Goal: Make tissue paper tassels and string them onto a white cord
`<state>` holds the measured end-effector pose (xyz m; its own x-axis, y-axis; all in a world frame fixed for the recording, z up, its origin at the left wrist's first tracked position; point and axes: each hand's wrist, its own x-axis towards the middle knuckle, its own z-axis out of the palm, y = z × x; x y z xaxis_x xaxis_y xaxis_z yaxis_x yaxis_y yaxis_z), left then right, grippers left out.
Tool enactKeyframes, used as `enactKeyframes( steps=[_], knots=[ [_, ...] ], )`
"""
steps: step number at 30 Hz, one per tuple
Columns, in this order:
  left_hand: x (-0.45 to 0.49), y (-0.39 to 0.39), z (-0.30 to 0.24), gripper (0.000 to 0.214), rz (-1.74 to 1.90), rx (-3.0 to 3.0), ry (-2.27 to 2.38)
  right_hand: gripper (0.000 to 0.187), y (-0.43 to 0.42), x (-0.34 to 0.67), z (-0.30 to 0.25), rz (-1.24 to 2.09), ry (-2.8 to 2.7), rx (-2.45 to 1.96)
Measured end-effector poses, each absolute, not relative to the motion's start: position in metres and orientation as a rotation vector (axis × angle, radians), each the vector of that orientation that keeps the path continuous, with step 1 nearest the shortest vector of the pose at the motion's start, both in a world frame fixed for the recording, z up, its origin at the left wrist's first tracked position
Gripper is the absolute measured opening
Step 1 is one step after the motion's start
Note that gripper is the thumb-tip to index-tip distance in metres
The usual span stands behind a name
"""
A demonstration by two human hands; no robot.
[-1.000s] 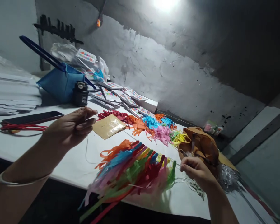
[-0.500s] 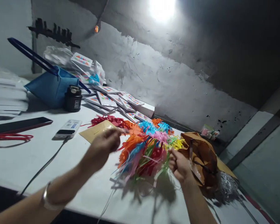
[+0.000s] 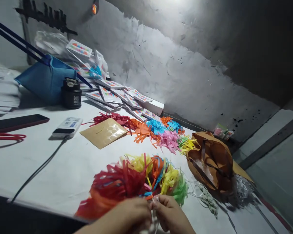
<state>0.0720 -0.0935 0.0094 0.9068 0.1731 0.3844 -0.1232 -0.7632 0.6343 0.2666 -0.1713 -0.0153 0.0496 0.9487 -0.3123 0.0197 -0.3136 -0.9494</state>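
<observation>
A bunch of paper tassels (image 3: 122, 182) in red, yellow, orange, blue and green lies spread at the front of the white table. At its near edge, my left hand (image 3: 134, 213) and my right hand (image 3: 169, 211) meet with their fingertips pinched together. Between them runs a white string (image 3: 155, 222), which both hands grip close to the tassels. The left fingers are partly hidden behind the back of that hand. More string (image 3: 205, 198) lies in a loose tangle to the right.
Further back lie other tassels (image 3: 169, 139), a brown envelope (image 3: 104, 132) with clear round stickers and several flat boxes (image 3: 109, 96). A brown bag (image 3: 212, 159) stands at right. On the left are a power bank (image 3: 67, 127), a phone (image 3: 19, 123), a black bottle (image 3: 72, 94) and a blue bag (image 3: 51, 81).
Both hands have come down and together from wide apart. The tassel bunch that hung between them now rests lower, at the table's front. The view has shifted slightly downward.
</observation>
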Motion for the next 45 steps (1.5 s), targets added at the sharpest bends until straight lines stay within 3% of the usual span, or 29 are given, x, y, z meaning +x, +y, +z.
enactKeyframes(
  steps=[5, 9, 14, 18, 24, 27, 37, 45],
  knots=[
    [0.114, -0.052, 0.028, 0.007, 0.494, 2.771, -0.133, 0.051, -0.193, 0.271, 0.007, 1.129, -1.384, -1.589],
    [0.139, -0.049, 0.031, 0.022, 0.392, 2.931, -0.374, 0.039, -0.209, 0.283, 0.031, 0.830, -1.776, -1.766],
    [0.125, -0.058, 0.050, 0.003, 0.759, 3.149, -0.042, 0.040, -0.231, 0.310, 0.049, 0.619, -1.711, -1.851],
    [0.102, -0.068, 0.068, 0.034, 0.781, 3.210, 0.161, 0.043, -0.240, 0.319, 0.062, 0.418, -1.615, -1.812],
    [0.091, -0.074, 0.090, 0.008, 0.690, 2.947, 0.330, 0.030, -0.231, 0.302, 0.085, 0.094, -1.674, -1.625],
    [0.095, -0.068, 0.089, 0.028, 0.656, 2.869, 0.200, 0.031, -0.226, 0.291, 0.091, 0.158, -1.698, -1.557],
    [0.084, -0.067, 0.099, 0.017, 0.507, 2.740, -0.080, 0.042, -0.221, 0.271, 0.099, 0.915, -1.336, -1.322],
    [0.102, -0.081, 0.084, 0.066, 0.684, 2.266, -0.034, 0.038, -0.203, 0.251, 0.124, 1.066, -1.285, -1.226]
  ],
)
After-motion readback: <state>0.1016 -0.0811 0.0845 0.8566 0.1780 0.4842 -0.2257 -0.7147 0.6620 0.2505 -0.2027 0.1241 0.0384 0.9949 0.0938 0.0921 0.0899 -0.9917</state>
